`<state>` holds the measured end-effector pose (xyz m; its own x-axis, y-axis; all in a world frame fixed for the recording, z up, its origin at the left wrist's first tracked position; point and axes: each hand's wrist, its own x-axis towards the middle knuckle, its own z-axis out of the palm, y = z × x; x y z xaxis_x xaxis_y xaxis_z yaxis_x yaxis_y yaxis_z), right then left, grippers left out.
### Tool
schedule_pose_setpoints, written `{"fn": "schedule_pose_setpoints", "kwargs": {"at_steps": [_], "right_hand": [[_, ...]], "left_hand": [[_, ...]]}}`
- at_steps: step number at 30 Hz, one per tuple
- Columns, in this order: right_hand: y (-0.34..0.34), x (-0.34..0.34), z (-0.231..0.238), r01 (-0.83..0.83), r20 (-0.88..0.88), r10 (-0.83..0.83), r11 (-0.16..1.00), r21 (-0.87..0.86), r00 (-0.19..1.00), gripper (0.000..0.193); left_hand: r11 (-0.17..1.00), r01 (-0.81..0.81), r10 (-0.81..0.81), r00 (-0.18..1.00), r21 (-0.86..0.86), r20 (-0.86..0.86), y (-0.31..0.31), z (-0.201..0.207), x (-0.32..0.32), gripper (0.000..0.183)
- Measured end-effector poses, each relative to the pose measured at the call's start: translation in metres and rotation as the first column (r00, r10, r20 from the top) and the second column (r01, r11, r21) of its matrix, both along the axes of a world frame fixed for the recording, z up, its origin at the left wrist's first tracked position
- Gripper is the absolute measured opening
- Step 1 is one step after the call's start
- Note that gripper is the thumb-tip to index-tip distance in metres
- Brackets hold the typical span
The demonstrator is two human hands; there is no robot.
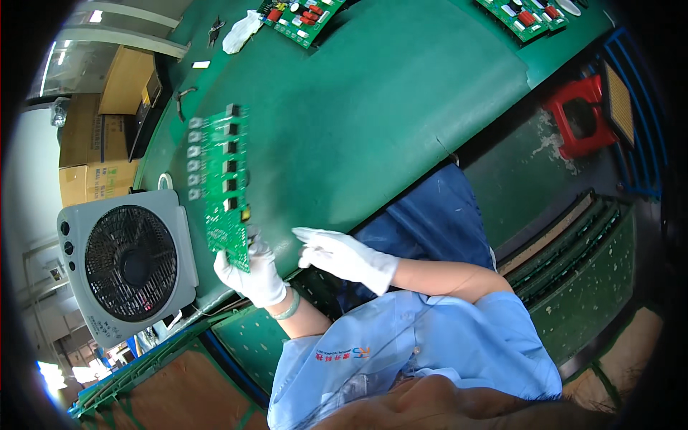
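My left hand (252,278), in a white glove, grips the lower end of a long green circuit board (226,215). The board is held up on edge above the green table mat (373,107), its far end pointing away from me. A row of black blocky parts runs along its face, and several silvery parts stick out past its left edge, slightly blurred. To the right of the board, apart from it, is my right hand (340,259), also gloved in white. Its fingers are stretched out toward the board, with nothing visible in them.
At left stands a grey box fan (188,247), with a tape roll (165,180) behind it. Pliers (183,104), cutters (216,31) and a white cloth (242,32) lie farther back. More boards (304,21) sit at the far edge. A red stool (573,118) stands right.
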<state>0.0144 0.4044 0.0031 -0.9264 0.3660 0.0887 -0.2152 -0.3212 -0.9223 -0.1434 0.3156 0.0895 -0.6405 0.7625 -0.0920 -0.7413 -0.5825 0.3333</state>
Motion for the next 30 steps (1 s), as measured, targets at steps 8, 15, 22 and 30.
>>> {"fn": "schedule_pose_setpoints", "kwargs": {"at_steps": [8, 15, 22, 30], "right_hand": [[0.043, -0.049, 0.012, 0.432, 0.095, -0.422, 0.863, -0.263, 0.901, 0.019], [0.155, 0.132, 0.031, 0.657, 0.220, -0.962, 0.271, 0.704, 0.161, 0.022], [0.161, 0.241, 0.006, 0.978, 0.127, -0.982, 0.159, 0.136, 0.142, 0.033], [0.209, 0.072, 0.112, 0.525, 0.271, -0.641, 0.754, 0.395, 0.718, 0.038]], "left_hand": [[0.999, -0.047, 0.051, 0.979, 0.026, -0.196, -0.028, 0.008, -0.003, 0.051], [0.995, -0.012, -0.020, 0.953, -0.104, -0.302, -0.016, -0.004, -0.020, 0.051], [0.813, -0.490, 0.099, 0.650, -0.315, -0.753, 0.008, -0.049, -0.081, 0.017], [0.953, 0.261, -0.286, 0.941, -0.152, -0.181, 0.064, -0.041, -0.120, 0.048]]}}
